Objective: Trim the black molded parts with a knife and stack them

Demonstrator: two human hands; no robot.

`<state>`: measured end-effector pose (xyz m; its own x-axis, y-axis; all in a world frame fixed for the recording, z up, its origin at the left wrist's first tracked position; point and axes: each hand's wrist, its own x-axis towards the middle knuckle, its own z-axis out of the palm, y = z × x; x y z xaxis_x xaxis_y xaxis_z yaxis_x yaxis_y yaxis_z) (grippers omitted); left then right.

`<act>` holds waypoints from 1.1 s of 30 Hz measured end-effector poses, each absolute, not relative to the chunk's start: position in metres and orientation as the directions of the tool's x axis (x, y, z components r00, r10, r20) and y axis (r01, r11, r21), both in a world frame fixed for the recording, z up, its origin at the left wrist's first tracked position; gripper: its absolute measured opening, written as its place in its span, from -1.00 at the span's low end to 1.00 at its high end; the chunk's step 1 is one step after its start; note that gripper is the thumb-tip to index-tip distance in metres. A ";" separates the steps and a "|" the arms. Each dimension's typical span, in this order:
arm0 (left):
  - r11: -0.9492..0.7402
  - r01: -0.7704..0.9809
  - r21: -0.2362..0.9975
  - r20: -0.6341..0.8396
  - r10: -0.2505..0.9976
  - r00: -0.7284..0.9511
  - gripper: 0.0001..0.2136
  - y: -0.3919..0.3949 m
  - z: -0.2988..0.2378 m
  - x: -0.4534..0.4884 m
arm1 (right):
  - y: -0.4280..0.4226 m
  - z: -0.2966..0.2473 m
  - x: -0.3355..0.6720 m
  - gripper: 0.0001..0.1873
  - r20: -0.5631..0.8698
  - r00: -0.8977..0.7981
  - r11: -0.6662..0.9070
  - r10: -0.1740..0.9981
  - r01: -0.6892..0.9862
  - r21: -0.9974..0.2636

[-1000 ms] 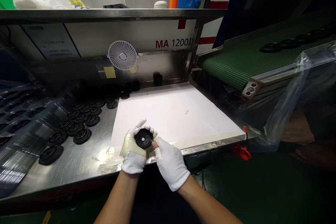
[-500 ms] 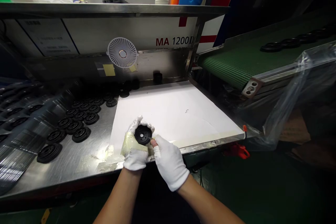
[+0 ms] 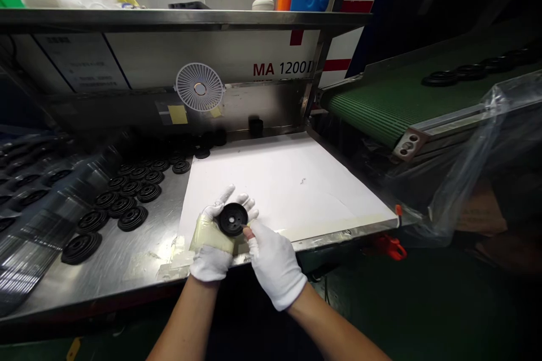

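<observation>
A round black rubber disc (image 3: 232, 219) with a raised rim rests in my left hand (image 3: 214, 242), which wears a white glove with yellowish tape across the palm; its fingers curl up behind the disc. My right hand (image 3: 273, 262), in a white glove, pinches the disc's lower right edge between thumb and fingers. Both hands hover over the near edge of a white sheet (image 3: 283, 180) laid on the steel bench (image 3: 122, 259).
Several black discs (image 3: 127, 197) lie in rows on the bench to the left, beside dark trays (image 3: 29, 203). A small white fan (image 3: 199, 87) stands at the back under a steel shelf (image 3: 178, 18). A green conveyor (image 3: 402, 96) with more discs and a plastic bag (image 3: 478, 152) are right.
The disc has turned in my hands, and my left fingers have spread a little wider behind it. Both hands stay at the same spot.
</observation>
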<state>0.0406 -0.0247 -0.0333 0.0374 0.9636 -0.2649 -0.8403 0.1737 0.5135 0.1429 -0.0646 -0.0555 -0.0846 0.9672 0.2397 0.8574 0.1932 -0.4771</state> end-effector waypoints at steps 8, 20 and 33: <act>0.085 -0.910 0.407 -0.299 0.953 -0.045 -0.93 -0.013 -0.043 0.048 | -0.068 -0.061 0.139 -0.74 0.221 -0.059 0.160 0.973 0.866 -0.473; 0.170 -0.881 0.442 -0.280 0.959 0.044 -0.81 -0.017 -0.041 0.043 | -0.066 -0.062 0.146 -0.78 0.234 -0.033 0.147 0.972 0.860 -0.489; 0.216 -0.859 0.464 -0.302 0.950 0.076 -0.71 -0.025 -0.041 0.039 | -0.070 -0.062 0.146 -0.77 0.238 -0.077 0.190 0.968 0.844 -0.501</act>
<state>0.0392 -0.0251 -0.0410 0.0759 0.9503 -0.3020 -0.8593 0.2159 0.4636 0.1461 -0.0700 -0.0617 -0.0769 0.9682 0.2379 0.8443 0.1902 -0.5009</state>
